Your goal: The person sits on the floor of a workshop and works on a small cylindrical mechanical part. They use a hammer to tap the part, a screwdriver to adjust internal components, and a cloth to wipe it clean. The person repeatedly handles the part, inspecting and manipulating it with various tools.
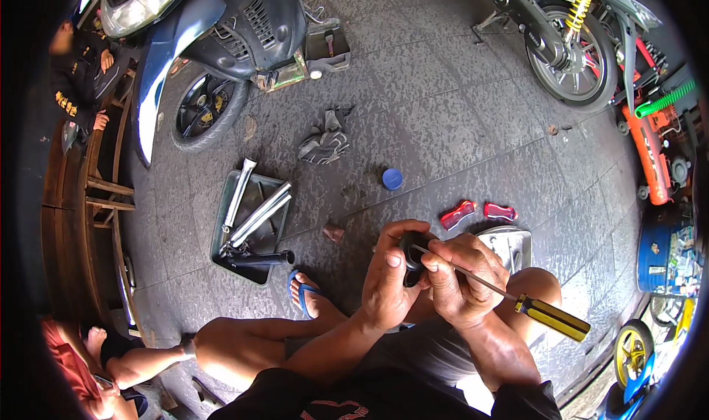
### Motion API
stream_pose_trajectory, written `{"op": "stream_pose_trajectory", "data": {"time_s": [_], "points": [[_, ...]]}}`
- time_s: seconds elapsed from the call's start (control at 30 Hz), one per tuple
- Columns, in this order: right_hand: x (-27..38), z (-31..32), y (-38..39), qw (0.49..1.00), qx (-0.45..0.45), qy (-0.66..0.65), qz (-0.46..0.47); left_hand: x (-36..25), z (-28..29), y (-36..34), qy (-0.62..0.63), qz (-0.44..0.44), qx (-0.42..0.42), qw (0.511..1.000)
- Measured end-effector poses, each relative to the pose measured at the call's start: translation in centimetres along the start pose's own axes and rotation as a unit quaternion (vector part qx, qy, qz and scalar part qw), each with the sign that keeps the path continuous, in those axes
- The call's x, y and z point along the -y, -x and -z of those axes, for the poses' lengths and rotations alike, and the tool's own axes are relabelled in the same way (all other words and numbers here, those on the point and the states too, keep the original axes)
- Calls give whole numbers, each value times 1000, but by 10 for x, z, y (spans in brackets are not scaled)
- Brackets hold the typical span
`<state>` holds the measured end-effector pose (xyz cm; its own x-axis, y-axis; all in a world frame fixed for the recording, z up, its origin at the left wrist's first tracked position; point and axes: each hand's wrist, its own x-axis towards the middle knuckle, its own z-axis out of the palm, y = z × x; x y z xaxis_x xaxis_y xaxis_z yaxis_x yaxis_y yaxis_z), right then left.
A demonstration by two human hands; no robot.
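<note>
Both my hands are raised close together over my lap. My left hand (pixel 388 280) is closed around a small round black part (pixel 410 271), thumb against its side. In my right hand (pixel 469 283) is the shaft of a screwdriver (pixel 554 317), pinched between thumb and fingers. Its yellow-and-black handle points down to the right, and its tip end reaches the black part. Whether the tip is inside the part or only against it, I cannot tell. Just beyond my hands lie two red pieces (pixel 458 215) and a silvery metal tray (pixel 521 246), partly hidden by my right hand and knee.
A dark tray (pixel 221 224) with metal fork tubes (pixel 258 217) sits left. Grey gloves (pixel 325 143), a blue round lid (pixel 392 178) and a brown scrap (pixel 334 232) lie on the floor. Motorbikes (pixel 244 29) stand beyond. Other people (pixel 77 73) sit along the left, by a wooden bench (pixel 66 235).
</note>
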<state>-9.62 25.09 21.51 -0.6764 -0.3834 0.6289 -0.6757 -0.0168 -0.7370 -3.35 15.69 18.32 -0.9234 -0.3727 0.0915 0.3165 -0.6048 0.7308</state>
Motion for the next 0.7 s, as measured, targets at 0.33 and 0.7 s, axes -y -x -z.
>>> {"op": "stream_pose_trajectory", "data": {"time_s": [0.33,0.7], "points": [[6,-2,5,969,-94,-92,-209,-4,20,-2,-242,-135,6,961],[-3,10,-4,961,-15,-145,-235,-20,31,-9,-263,28,-65,962]]}}
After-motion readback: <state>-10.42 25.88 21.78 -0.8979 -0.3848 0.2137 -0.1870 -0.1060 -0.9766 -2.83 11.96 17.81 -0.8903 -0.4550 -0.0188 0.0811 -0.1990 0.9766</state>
